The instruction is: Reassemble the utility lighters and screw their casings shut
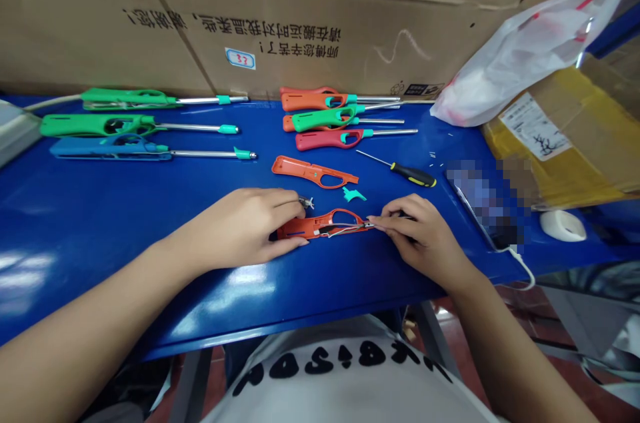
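Observation:
An opened orange lighter shell lies on the table before me, with thin wires and a dark strip in its hollow. My left hand grips its wide end, thumb at the near edge. By those fingertips a small metal piece with pale prongs sticks out; whether it is held, I cannot tell. My right hand pinches a small metallic part at the shell's narrow end, mostly hidden by the fingers. Just beyond lie the matching orange half shell and a turquoise trigger.
A black-and-yellow screwdriver rests beyond my right hand. Long-nosed lighters stand in two groups, green and blue ones left, orange, green and red ones centre. A large carton walls the back. A phone with a cable lies right.

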